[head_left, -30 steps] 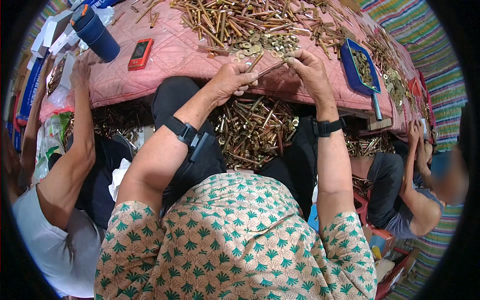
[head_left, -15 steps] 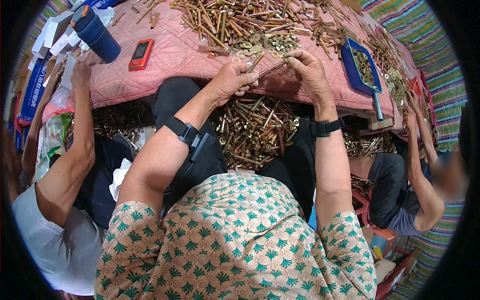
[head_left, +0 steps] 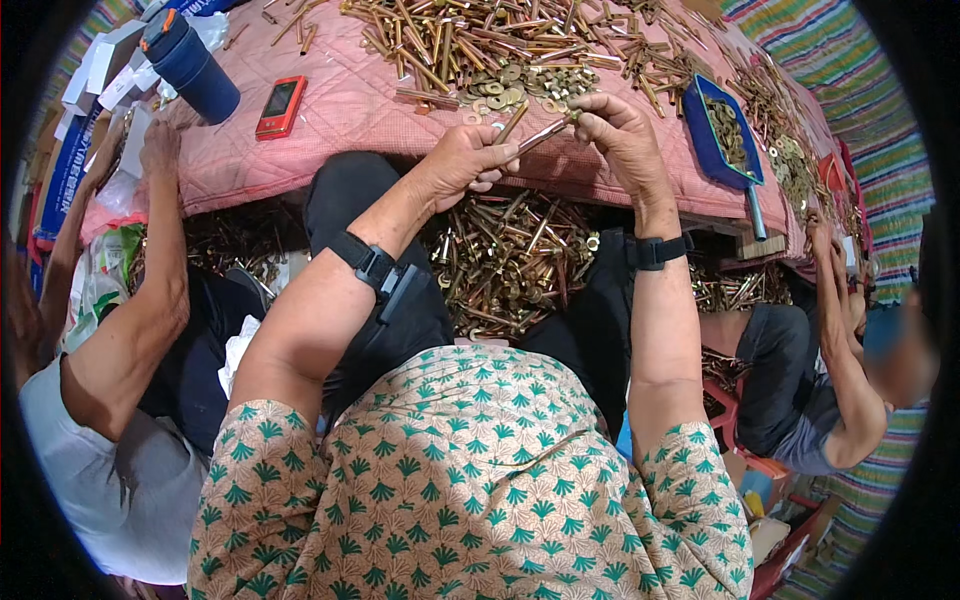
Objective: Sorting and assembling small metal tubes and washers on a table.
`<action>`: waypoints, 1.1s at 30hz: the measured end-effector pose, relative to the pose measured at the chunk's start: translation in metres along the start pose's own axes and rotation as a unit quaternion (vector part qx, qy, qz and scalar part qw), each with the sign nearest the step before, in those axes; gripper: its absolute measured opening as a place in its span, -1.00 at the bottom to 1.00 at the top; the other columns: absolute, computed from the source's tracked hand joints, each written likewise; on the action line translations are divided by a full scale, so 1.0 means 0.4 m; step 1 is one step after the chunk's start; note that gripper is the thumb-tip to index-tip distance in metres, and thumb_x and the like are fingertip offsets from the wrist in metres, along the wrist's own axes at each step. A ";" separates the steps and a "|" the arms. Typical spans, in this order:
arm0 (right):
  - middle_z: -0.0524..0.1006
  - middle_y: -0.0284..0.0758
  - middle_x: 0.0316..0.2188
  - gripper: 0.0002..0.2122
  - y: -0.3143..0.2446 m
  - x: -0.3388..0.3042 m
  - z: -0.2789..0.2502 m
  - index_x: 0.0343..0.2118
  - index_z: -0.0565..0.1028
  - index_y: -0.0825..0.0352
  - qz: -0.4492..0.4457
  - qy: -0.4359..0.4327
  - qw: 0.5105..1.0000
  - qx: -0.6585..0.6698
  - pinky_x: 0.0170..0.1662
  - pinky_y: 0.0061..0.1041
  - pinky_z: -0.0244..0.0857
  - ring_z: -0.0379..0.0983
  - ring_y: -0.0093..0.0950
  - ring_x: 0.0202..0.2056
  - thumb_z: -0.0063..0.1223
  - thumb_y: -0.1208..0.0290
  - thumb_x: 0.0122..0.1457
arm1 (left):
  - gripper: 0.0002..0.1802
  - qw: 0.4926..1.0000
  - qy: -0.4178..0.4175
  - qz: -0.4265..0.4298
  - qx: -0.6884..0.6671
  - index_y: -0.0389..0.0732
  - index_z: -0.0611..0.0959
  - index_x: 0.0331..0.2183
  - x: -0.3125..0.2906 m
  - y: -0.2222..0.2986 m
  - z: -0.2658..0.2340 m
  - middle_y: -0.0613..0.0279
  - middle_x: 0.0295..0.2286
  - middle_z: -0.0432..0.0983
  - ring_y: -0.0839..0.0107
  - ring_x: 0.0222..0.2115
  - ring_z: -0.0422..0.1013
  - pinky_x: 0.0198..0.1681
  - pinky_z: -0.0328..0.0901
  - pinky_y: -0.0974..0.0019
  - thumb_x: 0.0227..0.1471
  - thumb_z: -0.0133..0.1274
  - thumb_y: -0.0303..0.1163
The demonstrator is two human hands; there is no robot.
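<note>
White printed characters ran in a line along the side of a blue box at the left edge of the surface. Pale marks also showed on a second blue package by the far left corner, too small to make out. Below the near left corner, a whitish plastic bag bore green print, its creased marks unclear as letters or pattern.

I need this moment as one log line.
left hand: holds metal rods | right hand: at one rod's end | nearby: washers
</note>
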State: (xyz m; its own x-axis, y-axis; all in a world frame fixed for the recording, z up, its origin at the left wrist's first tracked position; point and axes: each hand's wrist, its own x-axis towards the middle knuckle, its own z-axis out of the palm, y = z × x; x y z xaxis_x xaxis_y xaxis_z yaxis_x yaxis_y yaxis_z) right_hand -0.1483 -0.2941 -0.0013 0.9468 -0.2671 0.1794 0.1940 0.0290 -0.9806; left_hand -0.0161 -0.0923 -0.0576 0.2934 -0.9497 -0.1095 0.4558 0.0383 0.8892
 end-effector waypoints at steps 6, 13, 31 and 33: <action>0.50 -0.44 -0.41 -0.82 -0.004 -0.001 0.009 -0.19 0.52 0.41 0.010 0.003 1.000 0.021 -0.31 -0.73 0.27 0.37 -0.69 -0.41 0.07 0.56 0.13 | -0.79 0.999 -0.020 -0.017 -0.030 -0.25 0.53 -0.28 -0.001 -0.001 -0.004 0.36 -0.49 0.46 0.77 -0.68 0.12 -0.71 -0.02 0.69 0.10 0.08 -0.32; 0.49 -0.40 -0.40 -0.82 -0.001 0.001 -0.002 -0.18 0.49 0.41 0.027 0.010 1.000 0.002 -0.27 -0.68 0.35 0.43 -0.64 -0.38 0.07 0.58 0.13 | -0.78 1.000 -0.012 -0.015 0.000 -0.25 0.54 -0.29 -0.002 0.003 0.002 0.37 -0.48 0.46 0.77 -0.67 0.14 -0.70 0.00 0.68 0.09 0.09 -0.30; 0.38 -0.57 -0.60 -0.88 0.028 0.002 0.061 -0.35 0.50 0.31 0.032 0.106 0.993 0.040 -0.59 -0.78 0.02 0.19 -0.80 -0.62 0.17 0.41 0.11 | -0.82 0.996 0.061 0.021 0.055 -0.25 0.54 -0.34 0.002 0.007 0.017 0.35 -0.52 0.47 0.74 -0.66 0.21 -0.67 0.08 0.65 0.09 0.08 -0.34; 0.40 -0.55 -0.57 -0.89 0.048 -0.011 0.032 -0.33 0.50 0.31 0.003 0.069 0.996 0.059 -0.58 -0.76 0.07 0.21 -0.78 -0.60 0.16 0.44 0.12 | -0.81 0.995 0.055 0.020 0.079 -0.24 0.55 -0.30 0.004 0.006 0.019 0.35 -0.50 0.48 0.75 -0.66 0.20 -0.68 0.05 0.66 0.10 0.08 -0.31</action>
State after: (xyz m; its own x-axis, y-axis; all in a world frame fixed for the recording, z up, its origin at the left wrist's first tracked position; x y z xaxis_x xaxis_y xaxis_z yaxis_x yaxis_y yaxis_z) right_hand -0.1454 -0.2800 -0.0199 0.9057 -0.3954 0.1528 0.2247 0.1421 -0.9640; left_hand -0.0211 -0.0959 -0.0524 0.4032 -0.9082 -0.1121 0.3065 0.0186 0.9517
